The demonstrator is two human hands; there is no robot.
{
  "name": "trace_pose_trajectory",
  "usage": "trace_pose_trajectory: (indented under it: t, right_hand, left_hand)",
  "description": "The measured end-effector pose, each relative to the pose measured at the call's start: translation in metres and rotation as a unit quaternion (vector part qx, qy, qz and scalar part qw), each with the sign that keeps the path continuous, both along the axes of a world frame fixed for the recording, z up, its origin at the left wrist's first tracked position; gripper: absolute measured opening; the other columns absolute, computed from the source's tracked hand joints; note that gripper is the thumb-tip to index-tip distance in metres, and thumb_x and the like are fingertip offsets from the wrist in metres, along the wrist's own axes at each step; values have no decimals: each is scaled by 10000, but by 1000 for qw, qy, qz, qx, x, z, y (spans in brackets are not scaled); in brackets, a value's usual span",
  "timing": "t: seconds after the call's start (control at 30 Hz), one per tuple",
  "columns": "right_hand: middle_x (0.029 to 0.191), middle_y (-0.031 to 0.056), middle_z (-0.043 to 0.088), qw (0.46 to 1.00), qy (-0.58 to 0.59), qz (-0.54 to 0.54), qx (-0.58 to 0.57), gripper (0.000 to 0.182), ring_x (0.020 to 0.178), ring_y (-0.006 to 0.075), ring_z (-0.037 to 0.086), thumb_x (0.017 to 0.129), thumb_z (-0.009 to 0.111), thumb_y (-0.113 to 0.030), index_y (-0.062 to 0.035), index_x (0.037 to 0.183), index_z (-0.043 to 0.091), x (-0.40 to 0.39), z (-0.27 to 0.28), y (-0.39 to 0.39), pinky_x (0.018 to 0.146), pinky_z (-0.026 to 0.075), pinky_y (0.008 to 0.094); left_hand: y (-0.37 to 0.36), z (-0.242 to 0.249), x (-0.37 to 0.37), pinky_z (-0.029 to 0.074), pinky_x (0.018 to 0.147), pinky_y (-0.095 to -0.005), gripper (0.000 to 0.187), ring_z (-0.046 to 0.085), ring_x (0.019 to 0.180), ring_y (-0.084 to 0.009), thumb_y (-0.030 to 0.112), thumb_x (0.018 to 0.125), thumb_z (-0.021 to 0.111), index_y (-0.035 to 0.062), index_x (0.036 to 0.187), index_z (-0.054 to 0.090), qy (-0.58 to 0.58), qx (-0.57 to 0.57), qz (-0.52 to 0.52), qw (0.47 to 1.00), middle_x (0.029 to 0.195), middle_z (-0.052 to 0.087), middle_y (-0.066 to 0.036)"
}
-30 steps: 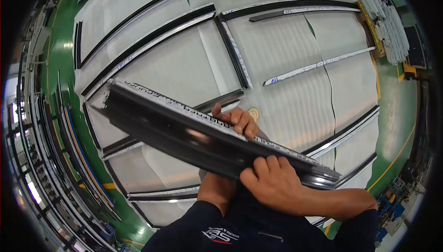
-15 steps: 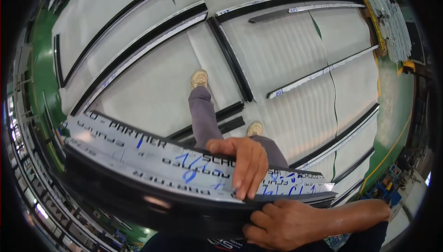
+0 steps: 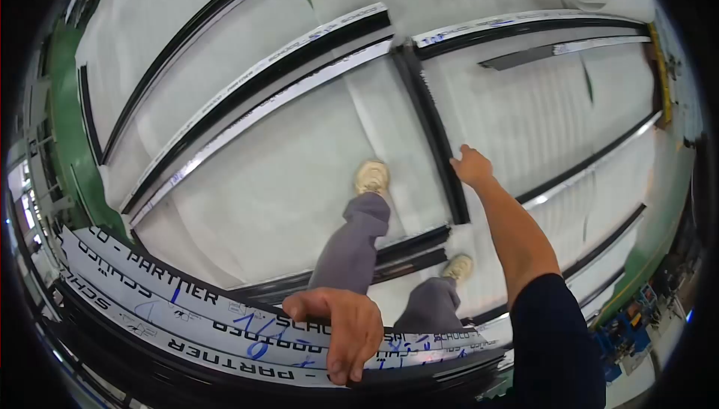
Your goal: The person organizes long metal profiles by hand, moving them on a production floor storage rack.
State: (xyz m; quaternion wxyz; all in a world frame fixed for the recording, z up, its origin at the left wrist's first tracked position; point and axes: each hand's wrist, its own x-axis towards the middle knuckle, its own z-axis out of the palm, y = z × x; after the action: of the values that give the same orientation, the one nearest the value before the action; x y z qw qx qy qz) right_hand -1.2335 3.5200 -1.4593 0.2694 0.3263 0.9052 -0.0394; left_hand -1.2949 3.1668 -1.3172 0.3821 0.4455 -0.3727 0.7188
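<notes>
A bundle of long dark profiles with white printed film (image 3: 202, 319) lies across the bottom of the view. My left hand (image 3: 341, 334) is closed over its upper edge, fingers pressed on the printed film. My right hand (image 3: 472, 167) reaches out at the end of my stretched arm, thumb and fingers slightly apart with nothing seen between them. Its fingertips are at the edge of a dark upright profile (image 3: 431, 124); whether they touch it is unclear.
Long profiles with printed film (image 3: 262, 68) lie at the upper left, and another (image 3: 532, 27) at the upper right. Short dark profiles (image 3: 412, 252) lie by my shoes (image 3: 372, 177). Pale sheeting (image 3: 262, 184) covers the floor. Green floor (image 3: 71, 124) shows at the left.
My right hand has let go of the bundle's lower edge and moved up and forward to the upright profile. The bundle sits lower and further left in view, my left hand still on it.
</notes>
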Motion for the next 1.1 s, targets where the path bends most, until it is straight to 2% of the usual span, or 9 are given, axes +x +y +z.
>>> trace_pose_trajectory:
  t: [0.07,0.17,0.3,0.5,0.7,0.83,0.87,0.97,1.1]
  right_hand:
    - [1143,222,685,997,-40,-50,52,494,1116,395,647,949,602,-367,-42,1311,519,4,-24,29,927,517,515]
    - [1081,228,694,994,-29,-89,59,421,1092,406,656,966,579,-302,-33,1286,526,12,-18,67,910,527,523]
    - [1069,232,702,991,8,-63,122,239,990,395,693,978,483,-157,1,1114,599,23,0,103,831,570,487]
    - [977,224,720,987,34,-49,152,179,922,397,709,929,493,-115,-20,1003,625,18,-10,55,800,578,489]
    - [916,245,705,996,24,-8,88,195,837,409,697,838,602,-178,-18,949,609,42,46,-6,758,562,509]
    - [816,213,678,993,98,53,25,174,747,417,676,860,607,-164,-25,962,584,65,186,-51,678,554,495]
    - [816,213,678,993,105,48,36,174,747,417,676,860,607,-164,-25,962,584,63,219,-63,678,554,495]
    - [864,195,664,971,230,61,14,171,781,394,666,841,620,-98,-28,989,570,70,369,-117,681,542,493]
    - [987,173,654,933,306,183,-45,322,889,371,659,774,658,-24,-38,1080,561,93,531,-173,741,551,452]
  left_hand:
    - [18,-18,-2,548,850,-409,714,710,1022,-335,552,1030,363,-82,1206,642,-11,73,48,996,1120,727,-213]
    - [28,-26,12,546,851,-408,706,710,1024,-334,549,1022,372,-77,1199,647,3,43,26,999,1118,728,-212]
    - [27,-15,9,543,852,-407,690,708,1027,-333,543,1008,392,-68,1186,657,17,-3,0,1000,1113,729,-209]
    - [16,-6,-6,539,853,-405,665,707,1033,-331,535,986,420,-55,1166,672,7,-48,-9,999,1106,731,-205]
    - [7,34,-18,534,855,-403,641,705,1038,-329,526,965,449,-41,1146,687,-7,-64,-37,997,1099,733,-202]
    - [-5,65,-13,531,856,-401,625,704,1042,-327,520,951,468,-32,1133,697,-50,-75,-85,992,1095,734,-199]
    - [-11,63,-4,525,781,-343,647,731,975,-300,570,921,485,-7,1073,736,-60,-108,-87,988,1006,763,-178]
    - [-29,114,9,525,850,-356,672,715,1049,-277,642,935,513,49,1178,715,-25,-86,-103,991,1105,755,-128]
    - [-51,181,28,477,866,-331,560,648,1001,-229,584,949,511,69,1047,708,-20,-130,-118,984,1004,709,-86]
